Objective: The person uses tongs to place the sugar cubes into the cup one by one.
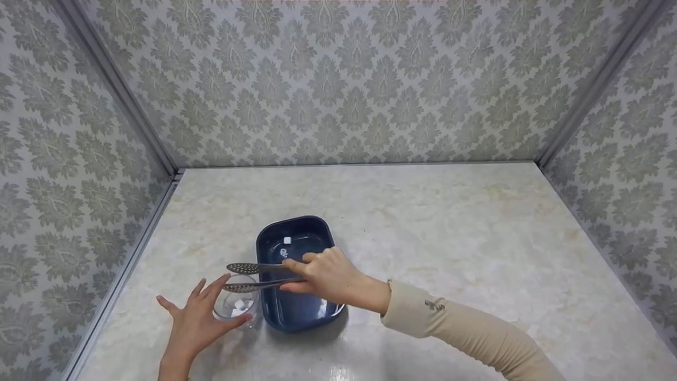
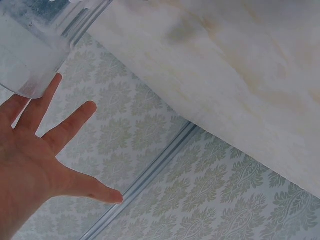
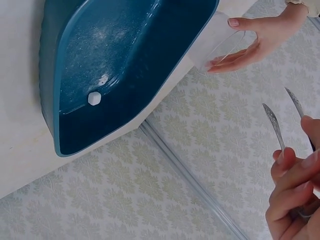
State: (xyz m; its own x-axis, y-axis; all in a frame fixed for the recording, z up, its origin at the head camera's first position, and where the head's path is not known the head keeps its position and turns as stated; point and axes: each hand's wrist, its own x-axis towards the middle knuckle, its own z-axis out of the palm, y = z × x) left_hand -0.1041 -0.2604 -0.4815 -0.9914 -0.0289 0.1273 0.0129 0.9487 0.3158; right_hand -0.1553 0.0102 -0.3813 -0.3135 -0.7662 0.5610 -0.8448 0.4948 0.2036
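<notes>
My left hand [image 1: 197, 317] grips a clear glass jar [image 1: 224, 307] between thumb and fingers, with the other fingers spread. Inside the jar lie a few small white cubes [image 1: 239, 305]. My right hand [image 1: 333, 278] holds metal tongs [image 1: 253, 287] with perforated tips. The tongs' two arms stand apart over the jar, and nothing shows between them. Under the right hand is a deep dark blue tray [image 1: 301, 312], just right of the jar. One white cube [image 3: 94, 98] lies on the tray's floor near its far end. Part of the tray is hidden behind the right hand.
A pale marbled tabletop [image 1: 449, 238] carries the tray and extends far to the right. Patterned wall panels [image 1: 328, 79] close in the back and both sides, with a metal edge strip [image 1: 121, 286] along the left.
</notes>
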